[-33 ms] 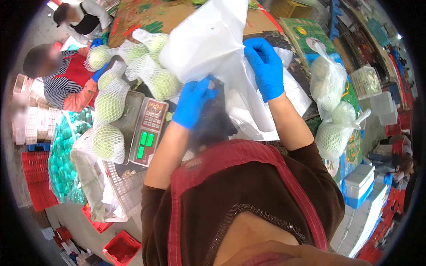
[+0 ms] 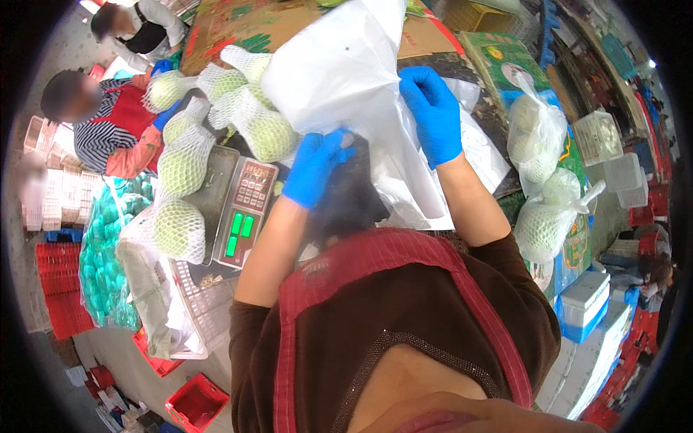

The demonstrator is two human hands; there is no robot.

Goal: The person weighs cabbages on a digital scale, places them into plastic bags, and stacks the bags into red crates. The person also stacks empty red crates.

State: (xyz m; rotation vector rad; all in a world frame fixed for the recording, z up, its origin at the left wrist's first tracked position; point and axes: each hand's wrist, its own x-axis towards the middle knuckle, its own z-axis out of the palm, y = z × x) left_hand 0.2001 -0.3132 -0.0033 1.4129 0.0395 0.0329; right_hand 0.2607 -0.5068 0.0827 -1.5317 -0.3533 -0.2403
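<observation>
A white translucent plastic bag [image 2: 325, 68] spreads out in front of me, puffed up at its far left part. My right hand [image 2: 433, 115], in a blue glove, pinches it closed-fingered near its middle. At its lower left edge is my left hand [image 2: 314, 169], also blue-gloved, with fingers drawn together on the film; the fingertips are partly blurred. More white plastic bags [image 2: 480, 155] lie flat beyond my right wrist. Left of my left hand are a scale [image 2: 245, 191] with a lit green display and several pale green round vegetables [image 2: 267, 136] in white foam nets.
Knotted clear bags of netted produce [image 2: 545, 227] stand at the right. Across the table's left side, a person in a red apron [image 2: 130, 119] handles a netted vegetable; another person [image 2: 144, 32] is farther back. A white basket [image 2: 213, 307] and a red crate [image 2: 196, 403] sit lower left.
</observation>
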